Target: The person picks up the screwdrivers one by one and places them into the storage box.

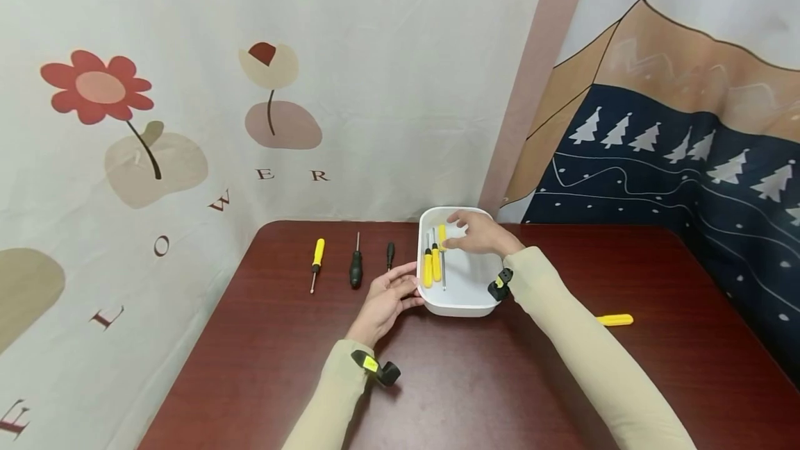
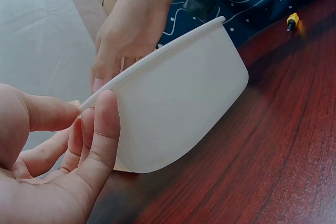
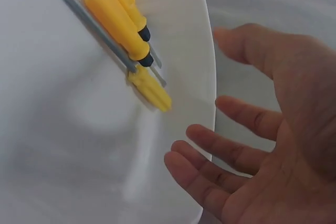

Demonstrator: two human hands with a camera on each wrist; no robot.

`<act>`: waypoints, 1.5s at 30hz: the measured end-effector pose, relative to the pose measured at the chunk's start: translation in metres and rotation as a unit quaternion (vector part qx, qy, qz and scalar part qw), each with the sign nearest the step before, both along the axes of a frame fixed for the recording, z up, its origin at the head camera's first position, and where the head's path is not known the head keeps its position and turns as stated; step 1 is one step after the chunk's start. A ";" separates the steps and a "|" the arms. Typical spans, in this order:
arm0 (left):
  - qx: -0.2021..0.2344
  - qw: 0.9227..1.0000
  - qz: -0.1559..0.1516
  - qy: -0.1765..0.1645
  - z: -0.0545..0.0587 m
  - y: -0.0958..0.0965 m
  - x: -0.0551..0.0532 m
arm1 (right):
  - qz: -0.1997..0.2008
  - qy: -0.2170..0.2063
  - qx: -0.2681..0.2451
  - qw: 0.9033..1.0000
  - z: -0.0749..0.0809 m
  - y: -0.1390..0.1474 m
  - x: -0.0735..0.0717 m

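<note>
A white plastic tray (image 1: 465,290) stands near the back edge of the table. My left hand (image 1: 382,303) holds it by its left side, fingertips and thumb at the rim. In the tray lie three yellow-handled screwdrivers side by side: a left one (image 1: 428,271), a middle one (image 1: 436,266) and a right one (image 1: 442,236) whose handle points the opposite way. My right hand (image 1: 480,233) hovers over the far part of the tray, fingers spread and holding nothing. In the right wrist view its fingertips (image 3: 178,166) are apart from the screwdriver handles (image 3: 115,22).
Left of the tray, a yellow-handled screwdriver (image 1: 318,255), a black screwdriver (image 1: 356,269) and a smaller black one (image 1: 390,253) lie in a row. Another yellow handle (image 1: 617,320) lies to the right, partly behind my right sleeve. A printed curtain (image 1: 387,89) hangs behind the table.
</note>
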State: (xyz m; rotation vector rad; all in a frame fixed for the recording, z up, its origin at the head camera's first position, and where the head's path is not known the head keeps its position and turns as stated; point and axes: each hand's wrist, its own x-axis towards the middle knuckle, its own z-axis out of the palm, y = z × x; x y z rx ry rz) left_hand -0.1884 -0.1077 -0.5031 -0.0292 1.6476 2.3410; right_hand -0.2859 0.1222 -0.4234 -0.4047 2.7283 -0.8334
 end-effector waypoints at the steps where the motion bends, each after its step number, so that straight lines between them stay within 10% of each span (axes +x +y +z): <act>1: 0.000 1.000 0.000 0.000 0.000 0.000 0.000 | 0.004 0.002 -0.001 1.000 0.001 0.001 0.001; 45: 0.002 1.000 -0.006 -0.002 0.001 -0.001 -0.002 | 0.029 0.120 0.014 0.992 0.005 0.086 0.053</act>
